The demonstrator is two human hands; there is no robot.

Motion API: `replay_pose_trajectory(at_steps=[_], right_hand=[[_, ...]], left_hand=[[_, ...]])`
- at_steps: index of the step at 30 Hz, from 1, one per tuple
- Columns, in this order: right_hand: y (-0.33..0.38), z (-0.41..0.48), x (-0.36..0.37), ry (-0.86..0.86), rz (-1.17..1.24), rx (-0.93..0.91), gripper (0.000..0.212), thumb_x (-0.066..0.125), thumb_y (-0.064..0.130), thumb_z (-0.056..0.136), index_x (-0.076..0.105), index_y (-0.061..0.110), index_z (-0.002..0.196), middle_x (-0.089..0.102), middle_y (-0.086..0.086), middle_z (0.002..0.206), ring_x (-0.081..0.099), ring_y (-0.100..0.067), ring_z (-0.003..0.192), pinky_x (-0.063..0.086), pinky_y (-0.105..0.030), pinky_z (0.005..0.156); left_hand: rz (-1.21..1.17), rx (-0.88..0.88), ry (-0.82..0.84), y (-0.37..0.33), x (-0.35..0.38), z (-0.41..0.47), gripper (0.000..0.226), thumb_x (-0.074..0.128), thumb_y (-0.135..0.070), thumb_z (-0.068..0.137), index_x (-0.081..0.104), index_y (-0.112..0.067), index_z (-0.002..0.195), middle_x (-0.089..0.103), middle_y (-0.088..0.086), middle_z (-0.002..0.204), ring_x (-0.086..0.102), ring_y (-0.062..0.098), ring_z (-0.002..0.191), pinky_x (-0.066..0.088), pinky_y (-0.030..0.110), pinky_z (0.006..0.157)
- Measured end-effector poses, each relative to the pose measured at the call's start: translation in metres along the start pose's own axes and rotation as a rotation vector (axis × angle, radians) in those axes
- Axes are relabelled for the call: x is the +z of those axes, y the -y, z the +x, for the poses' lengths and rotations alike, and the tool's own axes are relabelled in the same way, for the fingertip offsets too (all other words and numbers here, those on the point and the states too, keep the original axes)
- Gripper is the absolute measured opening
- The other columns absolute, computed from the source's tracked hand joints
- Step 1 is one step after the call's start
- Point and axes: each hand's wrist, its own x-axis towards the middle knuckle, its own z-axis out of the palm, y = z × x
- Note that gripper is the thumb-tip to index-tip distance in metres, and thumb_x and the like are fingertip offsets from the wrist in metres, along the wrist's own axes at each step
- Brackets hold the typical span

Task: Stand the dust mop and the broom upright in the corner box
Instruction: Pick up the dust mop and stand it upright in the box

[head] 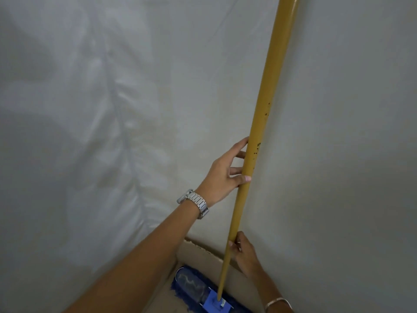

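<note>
The dust mop stands nearly upright in the corner, its long yellow handle [268,91] rising out of the top of the frame. Its blue mop head [194,288] rests inside the open cardboard box [198,251] at the bottom. My left hand [225,175], with a metal watch on the wrist, is wrapped around the handle at mid height. Lower down, just above the box rim, my right hand [244,254] grips the same handle. No broom shows in the view.
A wrinkled white plastic sheet [94,132] covers the wall on the left. A plain pale wall [349,154] stands on the right, meeting the sheet in the corner behind the handle.
</note>
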Motion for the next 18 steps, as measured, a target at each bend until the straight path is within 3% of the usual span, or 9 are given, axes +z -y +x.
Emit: replay_pose_trajectory(at_steps=[5, 9, 11, 14, 18], right_hand=[[-0.030, 0.048, 0.026, -0.049, -0.021, 0.081, 0.006, 0.045, 0.012, 0.095, 0.043, 0.017, 0.092, 0.056, -0.006, 0.092, 0.055, -0.017, 0.081, 0.042, -0.020, 0.064], [-0.038, 0.074, 0.032, -0.115, 0.006, 0.101, 0.008, 0.045, 0.012, 0.095, 0.044, 0.019, 0.090, 0.054, -0.003, 0.087, 0.052, -0.011, 0.074, 0.042, -0.016, 0.060], [-0.039, 0.087, 0.024, -0.141, 0.012, 0.109, 0.008, 0.044, 0.010, 0.095, 0.044, 0.015, 0.089, 0.053, -0.006, 0.085, 0.050, -0.015, 0.073, 0.042, -0.023, 0.062], [-0.045, 0.098, 0.016, -0.194, 0.043, 0.126, 0.006, 0.043, 0.007, 0.095, 0.046, 0.006, 0.089, 0.053, -0.014, 0.085, 0.048, -0.022, 0.076, 0.041, -0.033, 0.068], [-0.049, 0.098, 0.016, -0.208, 0.007, 0.138, 0.007, 0.043, 0.010, 0.095, 0.047, 0.008, 0.090, 0.055, -0.016, 0.088, 0.051, -0.023, 0.077, 0.040, -0.032, 0.067]], left_hand=[[0.023, 0.035, -0.044, 0.062, -0.009, 0.027, 0.086, 0.061, 0.011, 0.080, 0.025, -0.058, 0.117, 0.047, -0.020, 0.105, 0.058, 0.028, 0.108, 0.057, 0.017, 0.075], [0.078, 0.069, -0.023, 0.081, -0.014, 0.057, 0.083, 0.061, 0.006, 0.082, 0.021, -0.046, 0.131, 0.051, -0.005, 0.114, 0.055, 0.021, 0.110, 0.056, 0.035, 0.088], [0.112, 0.079, -0.002, 0.083, -0.009, 0.077, 0.083, 0.062, 0.006, 0.081, 0.020, -0.031, 0.142, 0.051, 0.008, 0.124, 0.051, 0.015, 0.105, 0.053, 0.040, 0.092], [0.151, 0.091, 0.034, 0.083, 0.002, 0.098, 0.083, 0.063, 0.005, 0.080, 0.020, -0.024, 0.145, 0.050, 0.012, 0.128, 0.052, 0.018, 0.106, 0.052, 0.041, 0.094], [0.185, 0.122, -0.022, 0.090, 0.010, 0.101, 0.081, 0.066, 0.000, 0.079, 0.024, -0.026, 0.143, 0.054, 0.009, 0.121, 0.054, 0.016, 0.103, 0.049, 0.032, 0.095]])
